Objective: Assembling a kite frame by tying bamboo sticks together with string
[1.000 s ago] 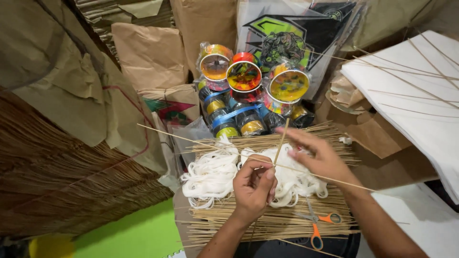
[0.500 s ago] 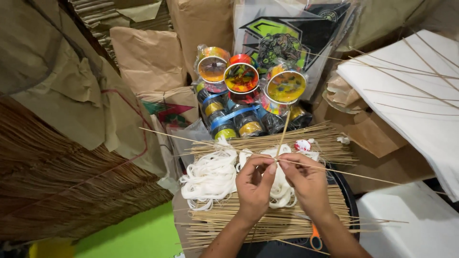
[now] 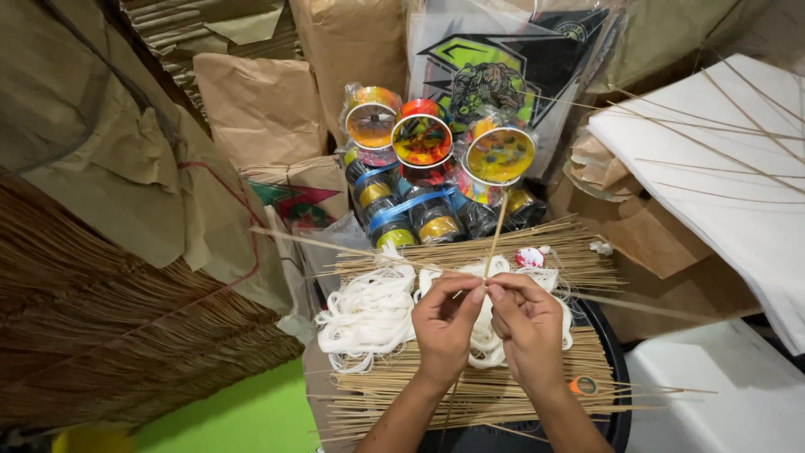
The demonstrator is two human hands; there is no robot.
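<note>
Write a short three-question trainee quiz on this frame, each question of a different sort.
1. True or false: both hands meet at the crossing of two thin sticks.
2. What lies under the hands? A) white string on a stick bundle B) folded cloth C) a metal tray
3. What stands behind the bundle?

Key: 1 true, left hand and right hand pinch there. 2 A. 3 wrapped colourful spools.

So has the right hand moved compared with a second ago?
Yes. The right hand has come in from the right to meet the left hand over the white string bundle, covering most of the orange-handled scissors.
</note>
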